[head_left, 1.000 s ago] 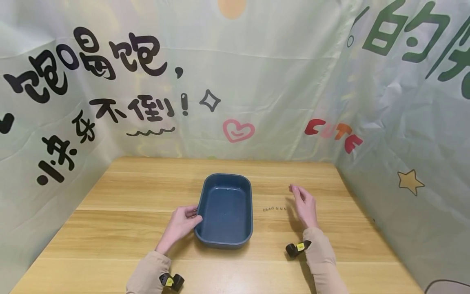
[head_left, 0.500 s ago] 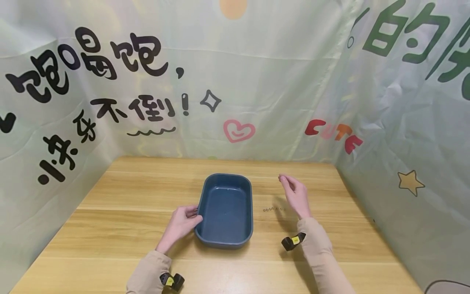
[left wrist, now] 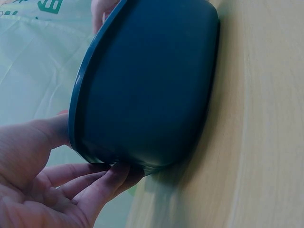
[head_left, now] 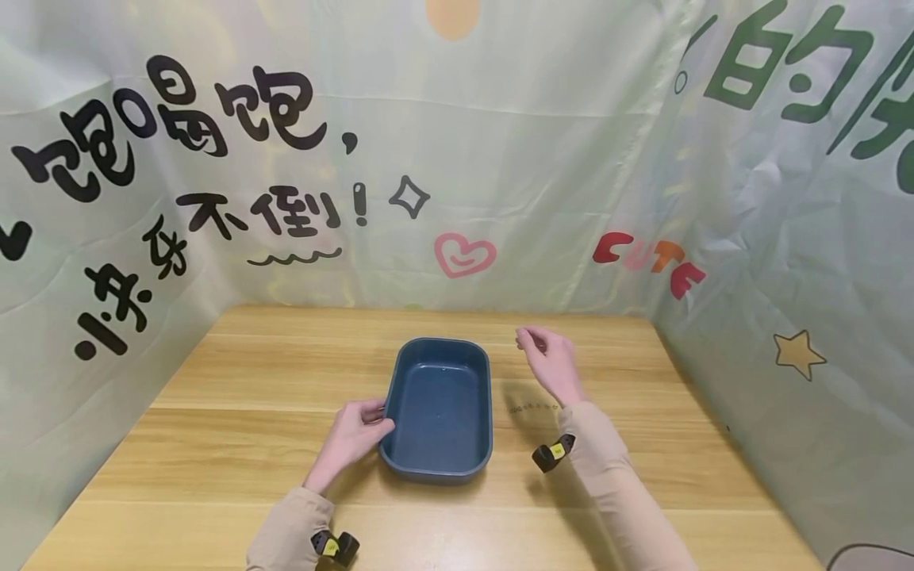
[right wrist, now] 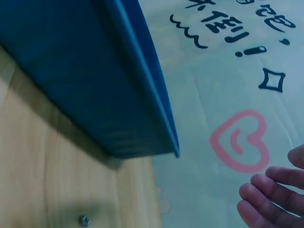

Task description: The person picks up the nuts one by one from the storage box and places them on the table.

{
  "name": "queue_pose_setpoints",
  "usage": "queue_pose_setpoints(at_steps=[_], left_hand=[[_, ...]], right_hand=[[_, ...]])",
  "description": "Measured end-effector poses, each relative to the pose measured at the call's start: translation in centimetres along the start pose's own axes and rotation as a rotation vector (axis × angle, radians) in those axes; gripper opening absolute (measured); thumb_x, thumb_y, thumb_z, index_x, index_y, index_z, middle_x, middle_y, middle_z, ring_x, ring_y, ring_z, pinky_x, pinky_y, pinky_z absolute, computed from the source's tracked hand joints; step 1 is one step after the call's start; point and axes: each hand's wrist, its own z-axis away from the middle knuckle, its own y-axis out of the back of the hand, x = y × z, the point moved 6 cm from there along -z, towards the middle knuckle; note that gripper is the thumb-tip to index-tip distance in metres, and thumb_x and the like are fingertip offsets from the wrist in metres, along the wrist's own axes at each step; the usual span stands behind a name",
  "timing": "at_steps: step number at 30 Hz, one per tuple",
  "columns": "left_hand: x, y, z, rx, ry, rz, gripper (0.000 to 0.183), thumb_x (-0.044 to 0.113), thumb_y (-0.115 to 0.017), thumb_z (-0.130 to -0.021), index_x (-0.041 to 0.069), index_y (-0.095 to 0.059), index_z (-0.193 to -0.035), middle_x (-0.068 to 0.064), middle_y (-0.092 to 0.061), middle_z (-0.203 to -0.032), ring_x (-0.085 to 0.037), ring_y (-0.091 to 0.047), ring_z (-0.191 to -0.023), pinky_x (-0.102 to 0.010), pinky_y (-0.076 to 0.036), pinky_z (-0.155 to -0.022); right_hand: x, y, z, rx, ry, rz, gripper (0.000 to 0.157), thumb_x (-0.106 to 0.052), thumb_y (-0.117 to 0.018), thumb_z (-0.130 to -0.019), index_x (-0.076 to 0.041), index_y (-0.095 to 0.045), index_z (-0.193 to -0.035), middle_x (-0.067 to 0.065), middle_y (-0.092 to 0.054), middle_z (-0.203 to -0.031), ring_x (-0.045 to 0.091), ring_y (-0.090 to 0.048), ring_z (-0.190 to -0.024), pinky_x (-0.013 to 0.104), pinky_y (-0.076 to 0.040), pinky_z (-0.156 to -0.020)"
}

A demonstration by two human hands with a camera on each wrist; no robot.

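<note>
A deep blue plastic box (head_left: 441, 416), rectangular and rounded at the corners, stands on the wooden table with nothing inside. My left hand (head_left: 355, 431) grips its left wall; in the left wrist view the thumb of that hand (left wrist: 57, 175) goes over the rim and the fingers lie against the outside. Raised beyond the box's right side is my right hand (head_left: 548, 361), with fingers loosely bent and thumb near the index fingertip. Nothing shows between those fingers (right wrist: 270, 199) in the right wrist view. Several tiny metal pieces (head_left: 528, 407) lie in a row below it, partly in its shadow.
The wooden table (head_left: 271, 381) is bounded by printed cloth at the back (head_left: 514, 174) and both sides. One small shiny piece (right wrist: 84, 221) shows on the table beside the box in the right wrist view. Each wrist carries a small black camera (head_left: 553, 453).
My right hand has moved left and away from me, from beyond the row's right end toward the box's far right corner. The left hand and the box have stayed put.
</note>
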Motion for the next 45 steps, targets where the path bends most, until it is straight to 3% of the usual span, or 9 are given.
queue_pose_setpoints(at_steps=[12, 18, 21, 31, 38, 45], left_hand=[[0.0, 0.0, 0.0, -0.004, 0.001, 0.003, 0.042, 0.0, -0.066, -0.084, -0.014, -0.063, -0.124, -0.031, -0.07, -0.116, -0.04, -0.072, -0.106, -0.043, -0.062, -0.092], [0.1, 0.0, 0.0, -0.005, -0.001, 0.015, 0.043, -0.001, -0.066, -0.084, -0.015, -0.063, -0.124, -0.032, -0.07, -0.117, -0.041, -0.072, -0.107, -0.043, -0.063, -0.092], [0.1, 0.0, 0.0, -0.004, -0.002, 0.013, 0.043, 0.0, -0.066, -0.084, -0.014, -0.063, -0.124, -0.031, -0.07, -0.116, -0.04, -0.072, -0.107, -0.043, -0.062, -0.092], [-0.1, -0.1, 0.0, -0.001, -0.01, 0.022, 0.042, -0.002, -0.066, -0.084, -0.015, -0.062, -0.124, -0.032, -0.07, -0.116, -0.041, -0.072, -0.107, -0.044, -0.062, -0.093], [-0.1, 0.0, 0.0, -0.002, -0.01, 0.025, 0.042, -0.001, -0.066, -0.084, -0.015, -0.063, -0.124, -0.032, -0.07, -0.115, -0.041, -0.072, -0.106, -0.044, -0.062, -0.092], [0.1, -0.1, 0.0, 0.006, -0.011, 0.033, 0.041, -0.002, -0.066, -0.084, -0.015, -0.063, -0.123, -0.032, -0.07, -0.115, -0.042, -0.072, -0.106, -0.044, -0.062, -0.092]], right_hand=[[-4.1, -2.7, -2.0, -0.045, 0.098, 0.045, 0.025, -0.022, -0.059, -0.099, -0.003, -0.076, -0.102, 0.013, -0.077, -0.09, 0.023, -0.073, -0.081, 0.04, -0.063, -0.08], [-5.3, -4.4, -2.6, -0.098, 0.117, 0.065, 0.025, -0.021, -0.06, -0.098, -0.004, -0.077, -0.102, 0.012, -0.078, -0.088, 0.021, -0.075, -0.076, 0.039, -0.064, -0.078], [-5.6, -5.3, -2.9, -0.122, 0.121, 0.1, 0.025, -0.022, -0.059, -0.098, -0.006, -0.078, -0.095, 0.01, -0.078, -0.082, 0.018, -0.073, -0.071, 0.036, -0.063, -0.073], [-6.1, -8.5, -3.7, -0.212, 0.167, 0.275, 0.026, -0.02, -0.062, -0.094, -0.009, -0.075, -0.075, 0.001, -0.068, -0.065, 0.014, -0.055, -0.061, 0.025, -0.045, -0.06], [-5.6, -10.7, -4.0, -0.279, 0.17, 0.366, 0.02, -0.016, -0.064, -0.092, -0.006, -0.077, -0.079, 0.002, -0.07, -0.07, 0.016, -0.057, -0.065, 0.028, -0.049, -0.063], [-4.8, -12.6, -4.2, -0.381, 0.135, 0.476, 0.019, -0.012, -0.067, -0.091, -0.007, -0.076, -0.074, 0.002, -0.068, -0.065, 0.015, -0.055, -0.059, 0.028, -0.049, -0.06]])
